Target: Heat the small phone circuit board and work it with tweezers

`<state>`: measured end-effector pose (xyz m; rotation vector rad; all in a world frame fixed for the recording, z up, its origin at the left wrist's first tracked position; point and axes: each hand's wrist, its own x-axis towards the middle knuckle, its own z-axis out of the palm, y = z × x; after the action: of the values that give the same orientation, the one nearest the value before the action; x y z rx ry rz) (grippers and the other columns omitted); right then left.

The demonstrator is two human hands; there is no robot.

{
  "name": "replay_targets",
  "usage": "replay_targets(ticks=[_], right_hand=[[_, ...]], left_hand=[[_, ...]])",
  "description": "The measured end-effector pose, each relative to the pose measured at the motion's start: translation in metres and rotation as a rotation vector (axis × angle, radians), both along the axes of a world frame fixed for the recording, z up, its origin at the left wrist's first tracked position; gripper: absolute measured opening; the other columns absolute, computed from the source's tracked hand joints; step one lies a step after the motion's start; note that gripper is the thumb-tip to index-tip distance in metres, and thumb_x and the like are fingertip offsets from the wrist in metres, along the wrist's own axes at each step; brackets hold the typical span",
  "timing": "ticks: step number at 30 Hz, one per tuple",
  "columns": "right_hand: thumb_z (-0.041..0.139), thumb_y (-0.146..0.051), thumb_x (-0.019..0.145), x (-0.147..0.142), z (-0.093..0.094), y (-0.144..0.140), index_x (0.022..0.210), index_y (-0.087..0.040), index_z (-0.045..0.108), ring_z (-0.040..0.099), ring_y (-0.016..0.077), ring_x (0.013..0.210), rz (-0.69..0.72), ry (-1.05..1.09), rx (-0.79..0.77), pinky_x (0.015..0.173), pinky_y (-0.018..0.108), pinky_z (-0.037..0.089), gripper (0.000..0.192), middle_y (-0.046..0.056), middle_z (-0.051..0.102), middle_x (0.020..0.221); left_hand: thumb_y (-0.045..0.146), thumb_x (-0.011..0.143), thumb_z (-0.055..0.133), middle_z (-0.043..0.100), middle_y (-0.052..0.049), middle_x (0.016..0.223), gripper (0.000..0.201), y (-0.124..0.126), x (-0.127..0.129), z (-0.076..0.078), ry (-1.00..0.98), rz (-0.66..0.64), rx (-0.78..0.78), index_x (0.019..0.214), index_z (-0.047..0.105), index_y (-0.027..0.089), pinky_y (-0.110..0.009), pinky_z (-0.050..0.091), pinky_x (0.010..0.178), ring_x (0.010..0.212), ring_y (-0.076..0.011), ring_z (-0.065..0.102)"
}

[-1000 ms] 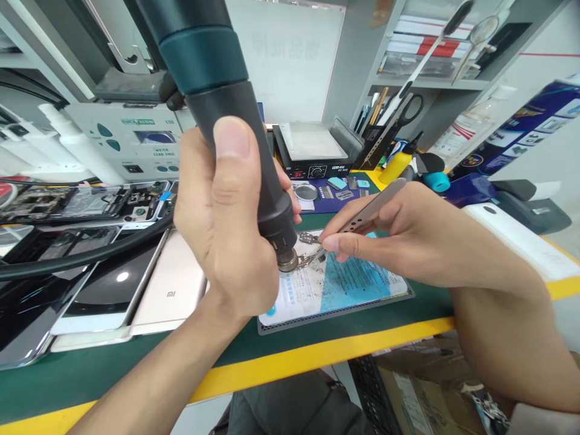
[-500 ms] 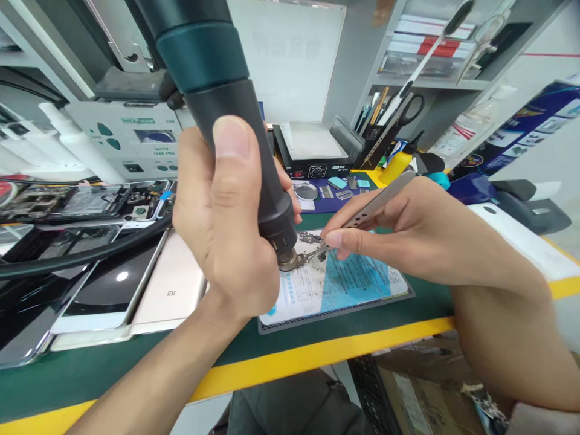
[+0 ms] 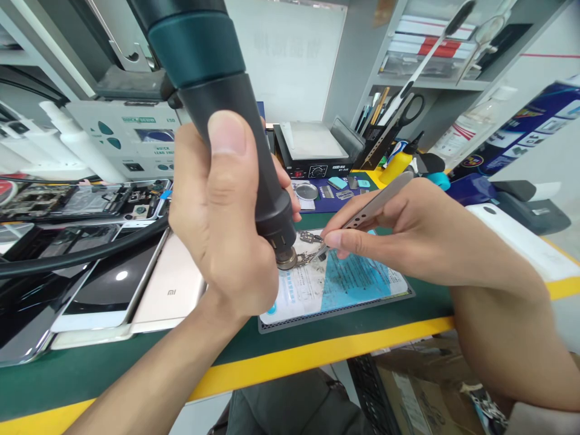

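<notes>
White phones (image 3: pixel 154 290) lay at the mat's left edge. Left hand (image 3: pixel 217 223), clamped on the heat gun (image 3: pixel 235 139), had barely shifted; its nozzle stayed over the part (image 3: pixel 308 257). Right hand (image 3: pixel 408 232) still pinched tweezers (image 3: pixel 367 211), so heating continued.

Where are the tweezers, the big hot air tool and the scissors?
tweezers (image 3: pixel 378 204): head view, on the flat metal shank.
hot air tool (image 3: pixel 240 127): head view, on the black handle.
scissors (image 3: pixel 410 110): head view, on the black handle loop.
</notes>
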<state>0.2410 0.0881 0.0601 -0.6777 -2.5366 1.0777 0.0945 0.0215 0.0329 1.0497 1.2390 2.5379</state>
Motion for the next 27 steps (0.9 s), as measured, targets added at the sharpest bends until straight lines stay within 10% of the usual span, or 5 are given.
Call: replay_targets(ticks=[27], right_hand=[[0.07, -0.031, 0.09, -0.005, 0.001, -0.005, 0.073, -0.019, 0.074, 0.063, 0.0154, 0.065, 0.026, 0.036, 0.124, 0.053, 0.026, 0.045, 0.022, 0.003, 0.072, 0.082]], left_hand=[[0.059, 0.1, 0.046, 0.051, -0.002, 0.067, 0.046, -0.014, -0.002, 0.001, 0.035, -0.109, -0.073, 0.095, 0.064, 0.017, -0.036, 0.043, 0.043, 0.048, -0.0189, 0.055]])
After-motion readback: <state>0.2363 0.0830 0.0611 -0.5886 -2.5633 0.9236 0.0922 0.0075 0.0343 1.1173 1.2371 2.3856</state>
